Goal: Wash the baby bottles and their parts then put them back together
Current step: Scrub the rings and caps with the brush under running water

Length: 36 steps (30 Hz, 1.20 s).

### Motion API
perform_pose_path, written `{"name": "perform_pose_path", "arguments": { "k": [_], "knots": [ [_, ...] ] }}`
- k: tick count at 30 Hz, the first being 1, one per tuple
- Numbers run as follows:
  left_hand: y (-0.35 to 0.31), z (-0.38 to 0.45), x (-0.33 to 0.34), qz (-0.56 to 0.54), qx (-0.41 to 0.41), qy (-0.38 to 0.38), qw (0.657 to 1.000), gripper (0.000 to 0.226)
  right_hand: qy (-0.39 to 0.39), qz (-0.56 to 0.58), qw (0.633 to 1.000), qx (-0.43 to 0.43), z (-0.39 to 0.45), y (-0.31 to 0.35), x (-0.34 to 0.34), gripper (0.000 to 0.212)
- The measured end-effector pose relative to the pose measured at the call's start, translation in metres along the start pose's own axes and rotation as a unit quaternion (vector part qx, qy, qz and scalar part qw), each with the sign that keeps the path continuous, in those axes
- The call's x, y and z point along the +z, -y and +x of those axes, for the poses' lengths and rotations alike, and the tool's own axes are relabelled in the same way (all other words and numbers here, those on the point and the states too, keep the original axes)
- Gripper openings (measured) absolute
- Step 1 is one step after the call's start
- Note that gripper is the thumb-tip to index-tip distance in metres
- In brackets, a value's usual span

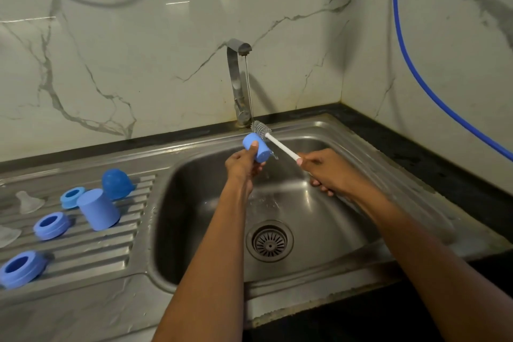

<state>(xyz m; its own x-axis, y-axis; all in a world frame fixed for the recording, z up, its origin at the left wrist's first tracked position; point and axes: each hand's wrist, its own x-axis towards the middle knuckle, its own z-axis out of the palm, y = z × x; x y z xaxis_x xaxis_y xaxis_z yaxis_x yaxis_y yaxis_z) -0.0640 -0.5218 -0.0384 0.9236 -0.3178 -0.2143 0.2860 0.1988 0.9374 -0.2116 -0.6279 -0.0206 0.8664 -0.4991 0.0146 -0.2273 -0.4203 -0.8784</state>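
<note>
Marble-veined wall panels (166,64), corner position; blue hose (410,64) trailing down the right panel. Stainless sink (347,147), basin wet, drain strainer (269,241) centred; faucet (236,78) running a thin stream. Ribbed drainboard (91,247), left, carrying an upturned blue bottle body (97,209), a blue dome cap (116,184), three blue collar rings (22,268) and two clear nipples (29,202). Left hand (241,166), fingers and thumb wrapped round a second blue bottle body (256,147), held over the basin beneath the stream. Right hand (324,172), closed round the white handle of a bottle brush (274,141), bristles just beside the bottle's far end. Risks, judged: wet plastic slipping from the grip into the basin; bristles flicking spray onto the wall.
</note>
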Motion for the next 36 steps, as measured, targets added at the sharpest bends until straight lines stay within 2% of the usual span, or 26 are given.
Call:
{"name": "perform_pose_path", "arguments": {
  "k": [6, 12, 17, 19, 23, 28, 32, 34, 36],
  "knots": [
    [-0.002, 0.006, -0.015, -0.137, -0.039, -0.031, 0.989, 0.037, 0.099, 0.019, 0.994, 0.053, -0.002, 0.001, -0.027, 0.029],
    [0.000, 0.002, -0.009, -0.081, -0.050, 0.018, 0.995, 0.041, 0.023, 0.016, 1.000, 0.014, 0.001, 0.001, 0.006, 0.034],
    [0.000, 0.010, -0.017, -0.159, -0.053, -0.020, 0.986, 0.043, 0.109, 0.047, 0.989, 0.088, -0.002, 0.003, -0.022, 0.027],
    [0.000, 0.010, -0.017, -0.162, -0.067, 0.001, 0.985, 0.044, 0.115, 0.045, 0.988, 0.091, -0.003, 0.001, -0.027, 0.027],
    [-0.001, 0.003, -0.009, -0.122, -0.084, 0.059, 0.987, 0.042, 0.034, 0.040, 0.998, 0.038, -0.001, 0.001, 0.001, 0.033],
    [0.001, 0.009, -0.013, -0.162, -0.085, 0.026, 0.983, 0.043, 0.071, 0.045, 0.995, 0.060, 0.001, 0.002, -0.012, 0.031],
    [0.001, 0.004, -0.009, -0.086, -0.060, 0.018, 0.994, 0.033, 0.076, 0.026, 0.995, 0.051, -0.002, 0.001, -0.011, 0.024],
    [0.001, 0.003, -0.008, -0.108, -0.067, -0.005, 0.992, 0.029, 0.095, 0.037, 0.992, 0.080, -0.002, 0.001, -0.015, 0.019],
    [0.001, 0.005, -0.012, -0.158, -0.062, -0.020, 0.985, 0.036, 0.115, 0.041, 0.987, 0.106, -0.003, 0.001, -0.024, 0.022]
  ]
}}
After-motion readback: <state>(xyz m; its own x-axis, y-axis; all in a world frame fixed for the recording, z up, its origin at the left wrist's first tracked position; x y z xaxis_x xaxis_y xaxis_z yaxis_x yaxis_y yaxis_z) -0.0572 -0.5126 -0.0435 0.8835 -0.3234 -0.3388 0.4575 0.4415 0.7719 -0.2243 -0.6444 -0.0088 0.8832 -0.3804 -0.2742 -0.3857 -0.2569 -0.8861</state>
